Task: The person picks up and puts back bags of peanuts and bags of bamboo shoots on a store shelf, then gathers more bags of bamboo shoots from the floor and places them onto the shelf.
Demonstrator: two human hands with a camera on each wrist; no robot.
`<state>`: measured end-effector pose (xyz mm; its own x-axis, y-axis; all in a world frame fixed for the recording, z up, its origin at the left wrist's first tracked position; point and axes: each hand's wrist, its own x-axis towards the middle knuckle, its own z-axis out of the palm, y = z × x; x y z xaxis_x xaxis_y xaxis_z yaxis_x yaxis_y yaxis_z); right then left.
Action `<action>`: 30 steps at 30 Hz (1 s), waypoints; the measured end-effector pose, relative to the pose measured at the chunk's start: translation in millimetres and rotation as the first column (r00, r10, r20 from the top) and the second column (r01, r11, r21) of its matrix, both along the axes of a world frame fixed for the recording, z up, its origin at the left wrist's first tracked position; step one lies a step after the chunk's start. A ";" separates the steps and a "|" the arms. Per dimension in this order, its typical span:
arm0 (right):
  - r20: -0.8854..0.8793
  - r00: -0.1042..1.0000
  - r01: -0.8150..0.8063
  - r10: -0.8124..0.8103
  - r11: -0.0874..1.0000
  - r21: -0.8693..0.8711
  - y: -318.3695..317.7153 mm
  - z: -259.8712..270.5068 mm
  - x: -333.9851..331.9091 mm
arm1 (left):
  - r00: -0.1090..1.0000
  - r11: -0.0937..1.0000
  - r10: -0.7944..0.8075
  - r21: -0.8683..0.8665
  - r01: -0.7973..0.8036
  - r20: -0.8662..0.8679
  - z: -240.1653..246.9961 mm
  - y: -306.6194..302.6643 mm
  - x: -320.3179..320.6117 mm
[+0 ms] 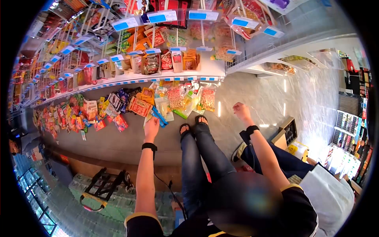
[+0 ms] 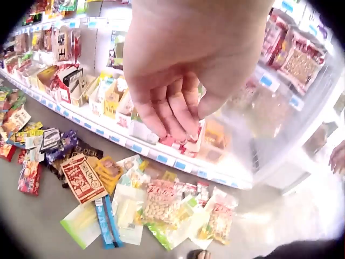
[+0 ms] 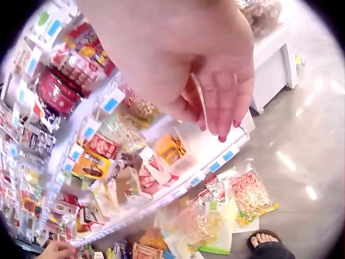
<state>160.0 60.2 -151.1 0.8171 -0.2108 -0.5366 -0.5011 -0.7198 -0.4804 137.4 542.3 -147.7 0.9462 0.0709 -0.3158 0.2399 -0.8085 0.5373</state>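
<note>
Many snack packets lie spread on the grey floor in front of a shop shelf. My left hand hangs over them, nearest to two blue strip packets and a red packet. In the left wrist view its fingers hang loosely curled and hold nothing, above the red packet, blue strips and a peanut packet. My right hand is raised at the right, away from the shelf. Its fingers droop with a thin edge between them; I cannot tell whether anything is held.
Pegs and shelves full of packets with blue price tags fill the wall ahead. My sandalled feet stand by the packets. A trolley on green crates is at lower left, a cardboard box and a sneakered foot at right.
</note>
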 end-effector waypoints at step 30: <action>0.196 0.866 -0.320 0.459 0.812 -0.488 108.4 -520.7 43.8 | 0.985 0.973 -0.017 0.231 -0.023 0.173 -504.7 -110.7 67.2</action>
